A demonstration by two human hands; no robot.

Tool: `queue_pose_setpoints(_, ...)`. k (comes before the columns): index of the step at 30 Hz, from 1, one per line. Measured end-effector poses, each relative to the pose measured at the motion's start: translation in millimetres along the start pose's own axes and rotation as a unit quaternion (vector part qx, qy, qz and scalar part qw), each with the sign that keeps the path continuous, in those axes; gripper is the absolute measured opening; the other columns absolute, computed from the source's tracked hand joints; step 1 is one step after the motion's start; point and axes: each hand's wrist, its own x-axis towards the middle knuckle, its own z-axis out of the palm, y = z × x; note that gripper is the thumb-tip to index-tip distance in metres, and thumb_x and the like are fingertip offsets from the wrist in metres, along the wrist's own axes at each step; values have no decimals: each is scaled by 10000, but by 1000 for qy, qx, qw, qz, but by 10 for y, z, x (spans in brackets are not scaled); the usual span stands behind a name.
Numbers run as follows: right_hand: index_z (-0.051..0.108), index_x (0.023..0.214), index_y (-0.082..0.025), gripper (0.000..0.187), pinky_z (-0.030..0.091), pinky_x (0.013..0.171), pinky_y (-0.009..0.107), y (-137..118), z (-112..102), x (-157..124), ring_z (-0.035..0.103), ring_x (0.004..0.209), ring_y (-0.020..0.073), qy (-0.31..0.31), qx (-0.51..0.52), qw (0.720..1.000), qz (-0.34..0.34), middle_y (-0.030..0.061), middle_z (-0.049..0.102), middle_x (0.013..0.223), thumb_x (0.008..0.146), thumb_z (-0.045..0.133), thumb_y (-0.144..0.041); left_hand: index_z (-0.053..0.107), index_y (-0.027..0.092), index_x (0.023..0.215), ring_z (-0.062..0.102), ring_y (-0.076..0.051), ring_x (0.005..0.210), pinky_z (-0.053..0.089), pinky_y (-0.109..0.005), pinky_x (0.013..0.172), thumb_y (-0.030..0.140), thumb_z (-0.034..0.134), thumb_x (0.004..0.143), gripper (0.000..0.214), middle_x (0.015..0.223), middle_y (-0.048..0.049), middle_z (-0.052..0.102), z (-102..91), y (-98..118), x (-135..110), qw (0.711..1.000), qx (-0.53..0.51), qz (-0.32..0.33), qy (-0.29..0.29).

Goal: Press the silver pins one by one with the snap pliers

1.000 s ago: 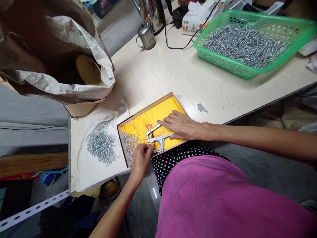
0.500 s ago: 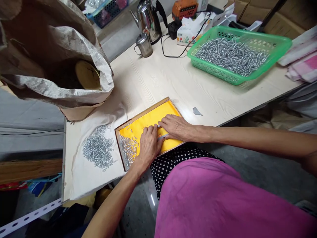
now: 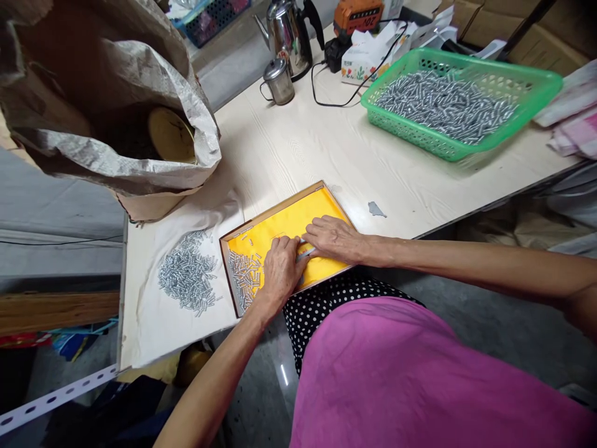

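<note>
A shallow tray with a yellow bottom (image 3: 296, 218) rests at the table's near edge, above my lap. My left hand (image 3: 281, 269) is over its middle, fingers curled round one end of a narrow grey strip (image 3: 306, 253). Closed on the strip's other end is my right hand (image 3: 334, 239), close beside the left. The fingers cover much of the strip, so its exact kind is unclear. Small silvery metal pins (image 3: 245, 275) crowd the tray's left end, a few lying loose on the yellow.
Left of the tray, more pins (image 3: 186, 274) are heaped on a white cloth (image 3: 152, 323). A big paper sack (image 3: 168, 180) stands behind them. A green basket (image 3: 438, 149) of metal pins sits at back right. Farther back are a metal cup (image 3: 281, 90), kettle (image 3: 295, 46) and tissue box (image 3: 357, 65).
The view has shifted slightly, so the table and its things appear a little farther right. Both hands keep their grip on the strip, nearly unmoved.
</note>
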Motion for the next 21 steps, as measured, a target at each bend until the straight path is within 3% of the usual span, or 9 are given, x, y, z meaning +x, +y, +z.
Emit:
queue_pose_setpoints(3,577,1250,-90,545,374,920,435,42,10,-31,483,1153,304,56,-3,998,0,193,594,1237,916,624,-518,529,173,1344,544,-295,1171,482,-442,975,406,684,886,538,1289,-147,603,-29,-102,-29,998,-24,3,50)
queue_pose_setpoints(5,599,1217,-109,493,357,947,448,37,18,-61,458,1184,314,55,-12,998,-11,184,571,1281,892,671,-473,554,184,1330,538,-292,1205,468,-442,999,402,667,896,498,1327,-146,582,-101,-183,-94,995,-45,-12,88)
queue_pose_setpoints(7,643,1098,-134,333,358,895,420,1,24,-85,483,1109,291,25,-15,1000,-13,143,613,1171,902,672,-402,662,185,1163,587,-272,1104,474,-411,956,390,608,929,316,1166,-124,648,-196,-248,-197,991,-58,-55,105)
queue_pose_setpoints(9,652,1014,-154,202,348,821,385,-53,25,-95,499,1008,260,-3,-12,1000,-7,108,633,1040,943,618,-341,716,187,889,616,-243,920,475,-356,838,397,565,940,264,927,-91,672,-277,-273,-318,989,-57,-115,79)
queue_pose_setpoints(12,626,996,-171,127,320,775,362,-120,32,-84,494,933,233,-20,-10,1000,-13,86,629,992,982,500,-187,643,192,604,568,-198,691,374,-289,627,482,614,879,401,704,-53,627,-313,-230,-463,975,-56,-216,-12)
queue_pose_setpoints(16,583,977,-187,183,304,763,351,-141,105,-65,472,894,224,0,-1,999,-38,75,617,987,946,447,-69,610,195,515,479,-150,542,244,-271,552,492,695,785,410,522,1,540,-233,-130,-481,940,-121,-301,-102)
queue_pose_setpoints(21,561,953,-190,163,325,739,345,-133,225,-80,457,834,222,65,44,996,-49,80,583,934,976,417,-117,604,193,499,424,-117,499,215,-258,534,359,728,721,304,463,38,490,-173,-155,-385,916,-179,-343,-111)
